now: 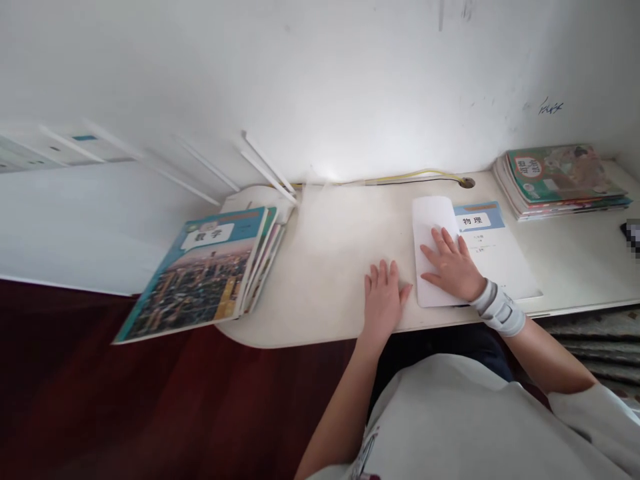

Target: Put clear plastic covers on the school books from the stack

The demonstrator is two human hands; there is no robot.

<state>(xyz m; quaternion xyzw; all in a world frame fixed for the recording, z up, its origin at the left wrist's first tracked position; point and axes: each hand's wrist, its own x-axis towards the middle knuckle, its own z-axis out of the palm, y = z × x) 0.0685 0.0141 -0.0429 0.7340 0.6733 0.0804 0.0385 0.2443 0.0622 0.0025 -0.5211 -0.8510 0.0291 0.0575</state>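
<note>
A textbook [500, 260] lies opened at its front on the white desk, its title page showing a blue band with large printed characters. Its turned-over cover [431, 220] shows a blank white inner side to the left. Flat on that white side rests my right hand [453, 267], fingers spread, with a white and grey band around the wrist. My left hand [384, 293] lies palm down on the bare desktop left of the book, near the front edge, its fingers stretched out and holding nothing.
At the left, a stack of textbooks [200, 267] with a city picture on top juts past the desk's [320, 293] rounded end. Another book stack [560, 177] sits at the back right. A yellow cable [415, 176] runs along the wall to a round hole [467, 183].
</note>
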